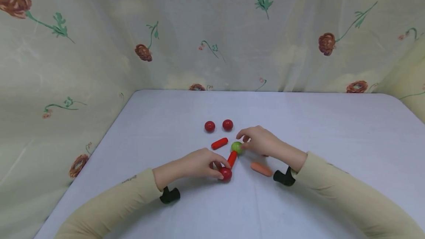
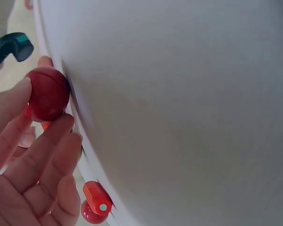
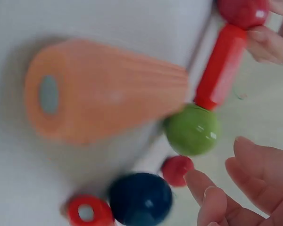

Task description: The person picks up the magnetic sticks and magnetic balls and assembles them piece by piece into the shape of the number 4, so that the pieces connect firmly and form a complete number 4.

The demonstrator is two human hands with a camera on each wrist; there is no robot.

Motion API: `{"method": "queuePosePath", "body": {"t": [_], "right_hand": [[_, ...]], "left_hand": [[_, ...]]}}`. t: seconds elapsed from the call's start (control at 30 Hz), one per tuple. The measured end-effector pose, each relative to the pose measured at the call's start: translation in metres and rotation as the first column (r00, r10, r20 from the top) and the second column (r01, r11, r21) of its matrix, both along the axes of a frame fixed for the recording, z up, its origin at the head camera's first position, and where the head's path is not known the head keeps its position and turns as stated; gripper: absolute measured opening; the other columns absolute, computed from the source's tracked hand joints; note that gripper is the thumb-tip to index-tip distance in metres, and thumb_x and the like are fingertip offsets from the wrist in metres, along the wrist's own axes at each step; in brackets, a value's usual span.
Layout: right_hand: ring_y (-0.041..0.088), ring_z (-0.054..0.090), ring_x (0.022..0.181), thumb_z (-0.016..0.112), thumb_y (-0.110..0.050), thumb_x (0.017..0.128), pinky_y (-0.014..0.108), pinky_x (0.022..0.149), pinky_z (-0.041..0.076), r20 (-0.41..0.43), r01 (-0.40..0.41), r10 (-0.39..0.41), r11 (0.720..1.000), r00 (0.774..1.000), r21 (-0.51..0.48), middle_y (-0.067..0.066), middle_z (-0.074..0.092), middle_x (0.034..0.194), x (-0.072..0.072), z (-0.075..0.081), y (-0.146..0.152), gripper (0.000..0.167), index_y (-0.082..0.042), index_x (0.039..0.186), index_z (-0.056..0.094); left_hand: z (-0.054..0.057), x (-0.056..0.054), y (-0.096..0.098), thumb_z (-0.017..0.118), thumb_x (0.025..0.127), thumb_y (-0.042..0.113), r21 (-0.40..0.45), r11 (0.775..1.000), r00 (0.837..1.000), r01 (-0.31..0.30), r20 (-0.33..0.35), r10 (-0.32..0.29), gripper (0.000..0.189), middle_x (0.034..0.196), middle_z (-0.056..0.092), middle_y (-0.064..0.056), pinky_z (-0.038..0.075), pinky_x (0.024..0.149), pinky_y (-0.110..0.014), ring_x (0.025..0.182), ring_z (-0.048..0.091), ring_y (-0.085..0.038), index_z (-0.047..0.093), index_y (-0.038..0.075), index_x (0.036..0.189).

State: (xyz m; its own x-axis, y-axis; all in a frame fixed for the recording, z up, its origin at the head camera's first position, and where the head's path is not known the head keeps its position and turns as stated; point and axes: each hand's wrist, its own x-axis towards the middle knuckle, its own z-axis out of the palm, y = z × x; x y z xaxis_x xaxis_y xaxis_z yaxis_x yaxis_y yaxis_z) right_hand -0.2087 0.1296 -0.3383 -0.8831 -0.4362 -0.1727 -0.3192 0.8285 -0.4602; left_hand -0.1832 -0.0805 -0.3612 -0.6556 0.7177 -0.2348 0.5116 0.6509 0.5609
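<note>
My left hand (image 1: pixel 202 163) pinches a glossy red ball (image 2: pixel 48 94) between thumb and fingers, close over the table. A red rod (image 3: pixel 221 66) runs from this ball to a green ball (image 3: pixel 193 129), end to end in a line. My right hand (image 1: pixel 263 141) hovers by the green ball, its fingers loosely bent; in the right wrist view a gap shows between them and the ball. An orange rod (image 1: pixel 261 169) with a grey disc in its end lies below the right hand. A dark blue ball (image 3: pixel 140 200) shows only in the right wrist view.
Another red rod (image 1: pixel 219 143) lies just beyond the joined pieces. Two more red balls, one left (image 1: pixel 210 126) and one right (image 1: pixel 227 124), sit behind it. The white-covered table (image 1: pixel 166 121) meets a flowered curtain (image 1: pixel 186 40) at its back and left edges.
</note>
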Motion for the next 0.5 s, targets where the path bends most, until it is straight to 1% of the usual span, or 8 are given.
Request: {"method": "queuePosePath", "body": {"t": [0.07, 0.2, 0.23, 0.3, 0.4, 0.5], "right_hand": [[0.017, 0.055, 0.071, 0.064, -0.009, 0.084, 0.025, 0.053, 0.047, 0.010, 0.008, -0.008, 1.000, 1.000, -0.004, 0.011, 0.064, 0.098, 0.004, 0.004, 0.006, 0.029, -0.006, 0.112, 0.062], [0.016, 0.056, 0.074, 0.066, -0.008, 0.082, 0.027, 0.065, 0.050, 0.012, -0.030, 0.030, 1.000, 0.999, 0.004, 0.006, 0.064, 0.091, 0.014, 0.006, 0.017, 0.028, -0.003, 0.110, 0.063], [0.016, 0.056, 0.077, 0.066, -0.008, 0.082, 0.028, 0.068, 0.051, 0.023, -0.034, 0.034, 0.999, 0.999, 0.010, 0.006, 0.065, 0.090, 0.017, 0.006, 0.020, 0.028, -0.003, 0.109, 0.063], [0.017, 0.056, 0.081, 0.067, -0.009, 0.081, 0.030, 0.072, 0.051, 0.048, -0.034, 0.032, 0.999, 0.998, 0.023, 0.005, 0.064, 0.091, 0.023, 0.004, 0.024, 0.028, -0.004, 0.108, 0.064], [0.018, 0.055, 0.083, 0.067, -0.008, 0.081, 0.031, 0.071, 0.051, 0.102, -0.021, 0.016, 0.998, 0.995, 0.053, 0.006, 0.063, 0.092, 0.030, 0.001, 0.029, 0.027, -0.006, 0.108, 0.064], [0.018, 0.053, 0.080, 0.065, -0.007, 0.081, 0.029, 0.067, 0.050, 0.139, -0.017, 0.007, 0.997, 0.990, 0.074, 0.005, 0.061, 0.089, 0.035, -0.003, 0.034, 0.026, -0.007, 0.108, 0.063]], "left_hand": [[-0.001, 0.000, 0.002, 0.072, 0.079, 0.020, -0.002, 1.000, 1.000, -0.019, 0.004, 0.019, 0.032, 0.093, 0.068, 0.004, 0.047, 0.066, -0.014, 0.078, 0.059, -0.004, 0.066, 0.018, 0.110], [-0.002, 0.001, 0.005, 0.072, 0.078, 0.020, 0.004, 0.998, 0.998, -0.065, 0.010, 0.065, 0.029, 0.089, 0.068, 0.006, 0.047, 0.063, -0.014, 0.076, 0.059, -0.003, 0.067, 0.018, 0.107], [-0.002, 0.001, 0.006, 0.072, 0.078, 0.020, 0.006, 0.997, 0.997, -0.077, 0.011, 0.077, 0.028, 0.089, 0.067, 0.006, 0.047, 0.063, -0.014, 0.075, 0.059, -0.003, 0.067, 0.018, 0.106], [0.000, 0.002, 0.008, 0.073, 0.078, 0.019, 0.007, 0.995, 0.995, -0.100, 0.014, 0.100, 0.027, 0.087, 0.067, 0.006, 0.047, 0.062, -0.015, 0.075, 0.059, -0.004, 0.067, 0.018, 0.104], [0.002, 0.004, 0.012, 0.073, 0.077, 0.018, 0.005, 0.992, 0.992, -0.128, 0.018, 0.127, 0.026, 0.086, 0.067, 0.006, 0.047, 0.060, -0.016, 0.074, 0.059, -0.005, 0.068, 0.017, 0.103], [0.001, 0.004, 0.015, 0.073, 0.077, 0.019, 0.001, 0.989, 0.988, -0.149, 0.024, 0.149, 0.025, 0.084, 0.067, 0.006, 0.047, 0.059, -0.017, 0.073, 0.059, -0.005, 0.068, 0.018, 0.101]]}}
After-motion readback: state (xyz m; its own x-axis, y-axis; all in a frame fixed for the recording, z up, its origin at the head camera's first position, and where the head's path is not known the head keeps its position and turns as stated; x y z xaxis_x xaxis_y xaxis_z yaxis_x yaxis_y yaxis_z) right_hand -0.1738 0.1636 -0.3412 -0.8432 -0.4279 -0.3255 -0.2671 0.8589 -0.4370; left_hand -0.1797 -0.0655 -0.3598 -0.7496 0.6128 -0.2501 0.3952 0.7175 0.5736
